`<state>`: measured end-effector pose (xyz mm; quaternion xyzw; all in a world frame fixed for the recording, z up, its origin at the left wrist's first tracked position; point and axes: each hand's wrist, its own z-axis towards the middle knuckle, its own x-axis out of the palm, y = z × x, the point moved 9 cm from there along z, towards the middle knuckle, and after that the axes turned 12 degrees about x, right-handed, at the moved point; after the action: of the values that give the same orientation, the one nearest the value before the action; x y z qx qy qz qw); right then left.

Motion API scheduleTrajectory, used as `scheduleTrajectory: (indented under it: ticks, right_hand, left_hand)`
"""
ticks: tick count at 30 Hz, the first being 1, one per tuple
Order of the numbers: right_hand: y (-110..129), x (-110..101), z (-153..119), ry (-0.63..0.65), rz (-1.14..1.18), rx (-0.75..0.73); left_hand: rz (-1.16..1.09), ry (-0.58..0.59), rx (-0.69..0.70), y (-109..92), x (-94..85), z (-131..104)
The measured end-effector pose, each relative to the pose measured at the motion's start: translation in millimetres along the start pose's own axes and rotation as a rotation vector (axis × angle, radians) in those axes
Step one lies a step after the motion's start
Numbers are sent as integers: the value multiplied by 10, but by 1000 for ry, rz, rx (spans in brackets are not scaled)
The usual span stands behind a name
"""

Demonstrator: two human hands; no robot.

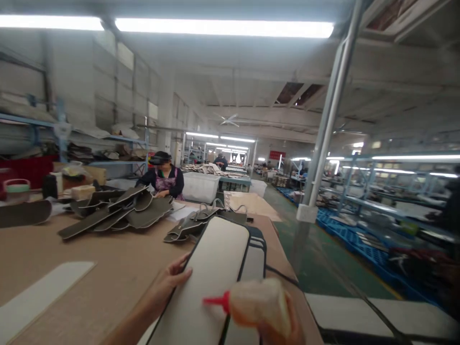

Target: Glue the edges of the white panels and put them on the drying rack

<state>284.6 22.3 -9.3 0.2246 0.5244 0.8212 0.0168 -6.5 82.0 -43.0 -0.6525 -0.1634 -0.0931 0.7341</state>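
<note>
My right hand (293,316) is wrapped around a squeeze bottle (260,304) with a red nozzle and amber contents, tilted so the nozzle points left. Its tip is over a long cream panel (215,258) with dark edges; whether it touches cannot be made out. My left hand (176,275) grips the panel's left edge, thumb on top and fingers at the side. Beneath and to the right lie more dark-edged panels (253,263) of the same kind. Part of my right hand is hidden behind the bottle.
Dark olive cut pieces (132,211) are heaped across the brown table (118,268). A pale strip (46,297) lies at left. A co-worker (165,177) sits beyond the pile. A metal post (327,115) rises at right, near blue pallets (352,239).
</note>
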Motion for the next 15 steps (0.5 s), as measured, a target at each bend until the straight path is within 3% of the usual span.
scheduleTrajectory:
  ticks: [2, 5, 7, 10, 12, 15]
  right_hand:
    - [-44, -97, 226, -82, 123, 95]
    - [30, -149, 435, -152, 176, 68]
    - [1, -48, 352, -75, 136, 79]
    - [-171, 186, 4, 137, 96, 196]
    - [-200, 242, -113, 191, 84, 233]
    - [53, 54, 116, 2, 44, 52]
  left_hand:
    - [32, 26, -21, -13, 34, -25]
    - [63, 67, -35, -14, 120, -49]
    - [73, 73, -34, -8, 147, -31]
    - [85, 51, -20, -11, 115, 26]
    - [94, 38, -14, -18, 82, 48]
    - [111, 54, -27, -11, 88, 31]
